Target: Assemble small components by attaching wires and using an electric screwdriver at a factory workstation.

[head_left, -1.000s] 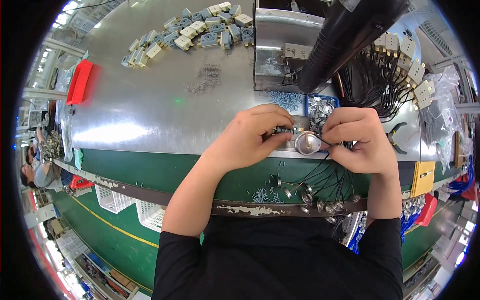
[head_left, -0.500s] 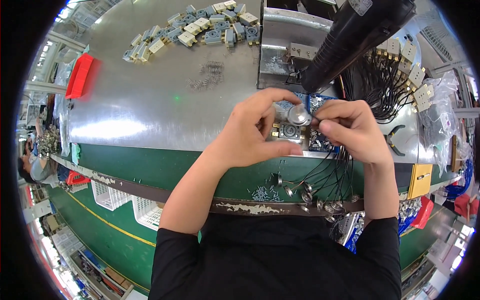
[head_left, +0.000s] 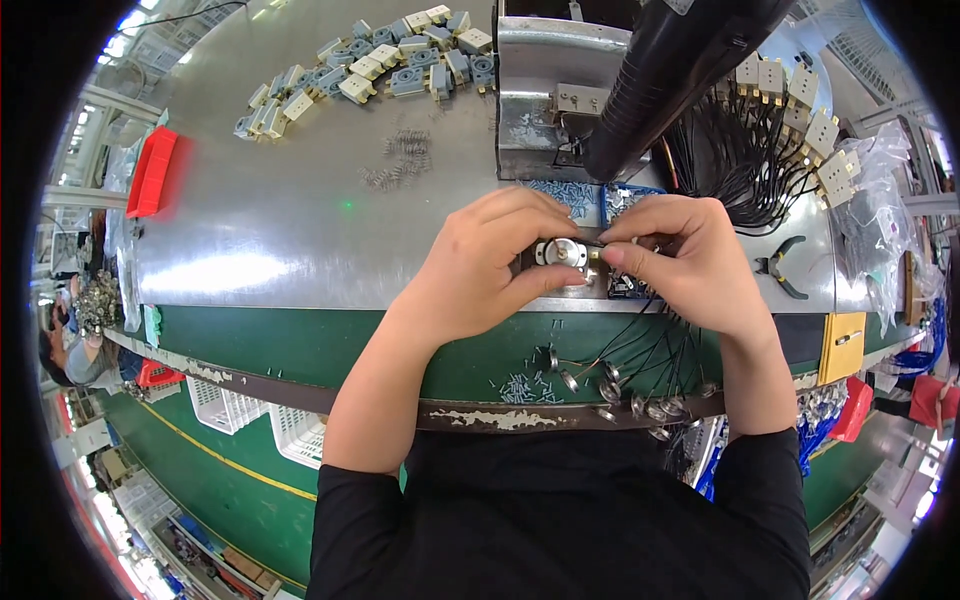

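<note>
indoors, left hand [head_left: 488, 262] curled around metal disc [head_left: 561, 254], right hand [head_left: 690, 262] pinching wire [head_left: 593, 241], pale label [head_left: 679, 5] on black cylinder [head_left: 668, 85]

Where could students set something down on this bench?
Bare steel lies between red tray and springs; the green strip left of the left forearm is nearly bare. Crowded: black wires beyond the right hand, metal discs nearer the body.

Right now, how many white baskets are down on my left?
2: one basket farther left, the other basket nearer you. The table may hide more.
</note>
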`<state>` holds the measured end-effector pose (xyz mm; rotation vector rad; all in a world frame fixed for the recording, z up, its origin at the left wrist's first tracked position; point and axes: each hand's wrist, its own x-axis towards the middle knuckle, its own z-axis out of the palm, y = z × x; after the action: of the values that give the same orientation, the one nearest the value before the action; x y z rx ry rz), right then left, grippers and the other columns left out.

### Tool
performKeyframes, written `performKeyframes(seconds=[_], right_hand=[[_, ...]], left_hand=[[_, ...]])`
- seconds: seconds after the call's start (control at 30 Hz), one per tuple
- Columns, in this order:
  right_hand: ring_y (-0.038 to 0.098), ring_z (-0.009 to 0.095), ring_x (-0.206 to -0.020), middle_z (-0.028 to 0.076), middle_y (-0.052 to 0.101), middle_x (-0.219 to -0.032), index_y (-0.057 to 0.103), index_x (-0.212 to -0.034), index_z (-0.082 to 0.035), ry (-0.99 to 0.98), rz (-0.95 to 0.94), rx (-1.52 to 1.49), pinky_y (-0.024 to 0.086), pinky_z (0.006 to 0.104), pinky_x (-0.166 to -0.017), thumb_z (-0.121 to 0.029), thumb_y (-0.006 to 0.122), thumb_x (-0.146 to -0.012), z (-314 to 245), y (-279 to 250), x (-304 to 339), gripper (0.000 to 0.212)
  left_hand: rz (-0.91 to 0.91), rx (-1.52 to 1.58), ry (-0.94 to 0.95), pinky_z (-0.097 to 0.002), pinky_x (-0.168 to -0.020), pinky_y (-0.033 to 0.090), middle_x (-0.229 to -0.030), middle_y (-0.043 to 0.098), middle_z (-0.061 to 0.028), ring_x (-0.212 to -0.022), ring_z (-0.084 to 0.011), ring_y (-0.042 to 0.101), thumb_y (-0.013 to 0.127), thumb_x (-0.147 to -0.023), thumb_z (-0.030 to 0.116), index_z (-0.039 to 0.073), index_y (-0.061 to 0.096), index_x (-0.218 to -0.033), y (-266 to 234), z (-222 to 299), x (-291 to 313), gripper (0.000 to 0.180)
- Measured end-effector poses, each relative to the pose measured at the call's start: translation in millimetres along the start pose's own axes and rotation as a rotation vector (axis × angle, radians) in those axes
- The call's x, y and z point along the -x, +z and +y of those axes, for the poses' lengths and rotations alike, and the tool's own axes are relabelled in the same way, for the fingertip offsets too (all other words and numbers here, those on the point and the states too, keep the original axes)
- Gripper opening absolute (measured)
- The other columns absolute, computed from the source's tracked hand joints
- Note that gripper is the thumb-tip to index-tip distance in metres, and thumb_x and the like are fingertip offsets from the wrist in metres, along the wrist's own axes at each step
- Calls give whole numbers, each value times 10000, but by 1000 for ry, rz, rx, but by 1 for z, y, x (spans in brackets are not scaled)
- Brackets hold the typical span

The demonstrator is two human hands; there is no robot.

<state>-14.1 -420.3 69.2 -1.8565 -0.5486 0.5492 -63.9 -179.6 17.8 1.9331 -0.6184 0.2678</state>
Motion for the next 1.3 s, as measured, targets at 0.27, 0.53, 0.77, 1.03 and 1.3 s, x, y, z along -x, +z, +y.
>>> performKeyframes(seconds=[0.27,0.53,0.77,1.03,1.3], right_hand=[[612,138,-642,90,693,-785,770,-911,41,-112,105,331,463,285,-589,32,773,-841,7,6,3,70],[666,237,-691,133,712,-830,763,-933,53,-121,26,400,511,331,-633,38,766,-837,9,8,-2,98],[733,300,-839,153,745,-947,782,-960,29,-173,68,456,577,363,-734,50,761,-828,10,13,1,135],[730,282,-837,129,729,-911,789,-921,11,-271,-133,483,576,350,-733,53,791,-766,27,-12,-26,161],[726,282,-847,144,724,-956,800,-1018,3,-336,-103,515,574,344,-740,47,768,-818,19,-9,-20,207]], left_hand=[[-50,-104,-48,-407,-904,591,-1123,761,-136,-1054,-310,741,910,-761,123,-7,747,-1080,16,-12,7,381],[-52,74,-143,-390,-922,579,-1167,763,-129,-1069,-306,735,915,-755,101,14,773,-1079,17,-18,8,365],[-50,161,-203,-397,-916,576,-1166,745,-128,-1057,-303,724,924,-748,107,-4,773,-1052,16,-20,7,357],[-72,183,-182,-400,-905,573,-1131,741,-144,-1040,-314,719,912,-750,94,-14,770,-1036,14,-24,7,337],[-42,165,-145,-400,-891,581,-1119,744,-146,-1019,-313,726,915,-757,113,-10,776,-1031,16,-26,9,331]])
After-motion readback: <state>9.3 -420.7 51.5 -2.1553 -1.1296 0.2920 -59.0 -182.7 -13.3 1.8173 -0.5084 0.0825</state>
